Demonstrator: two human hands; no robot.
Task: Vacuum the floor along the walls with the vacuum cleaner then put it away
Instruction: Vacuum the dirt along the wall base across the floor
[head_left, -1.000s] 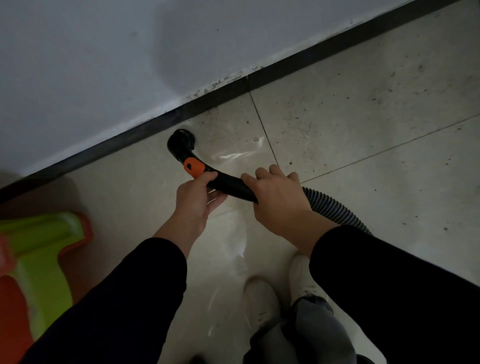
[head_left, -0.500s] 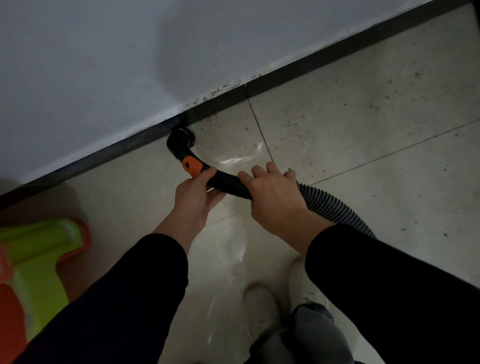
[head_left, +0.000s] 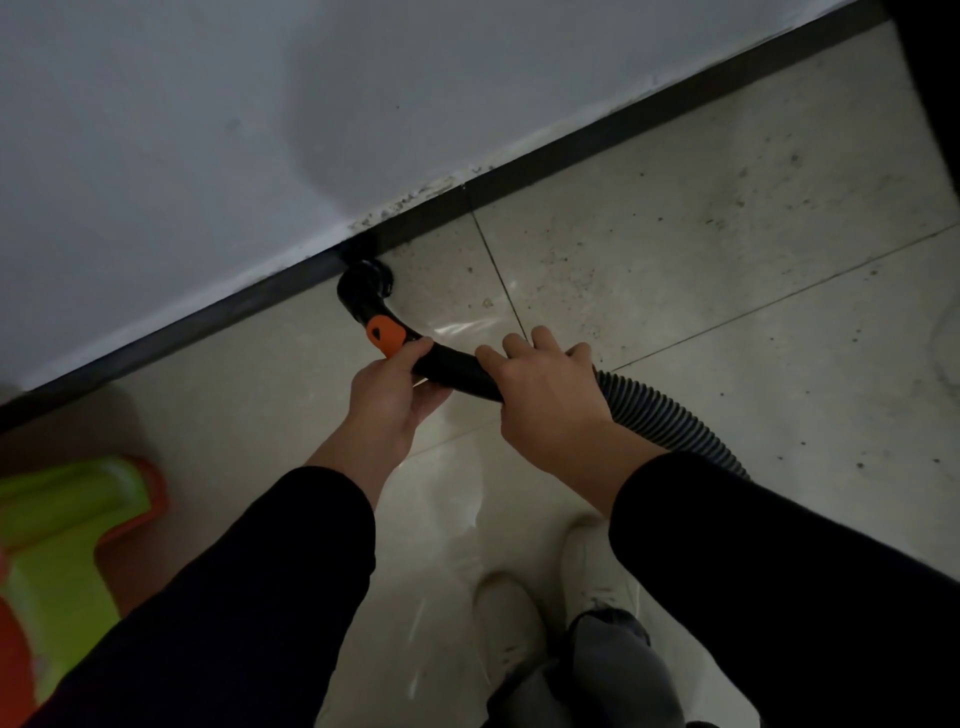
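A black curved vacuum handle with an orange slider ends in a round nozzle that sits on the floor against the dark skirting board. My left hand grips the handle just behind the orange slider. My right hand grips it farther back, where the ribbed grey hose begins. The hose runs off to the right behind my right sleeve. The vacuum cleaner's body is out of view.
A white wall rises above the skirting. The pale tiled floor is speckled with dirt. A green and orange plastic object lies at the lower left. My white shoes stand below my hands.
The nozzle has moved from a little way out on the tile up to the skirting board. Both hands kept their grip and went with it.
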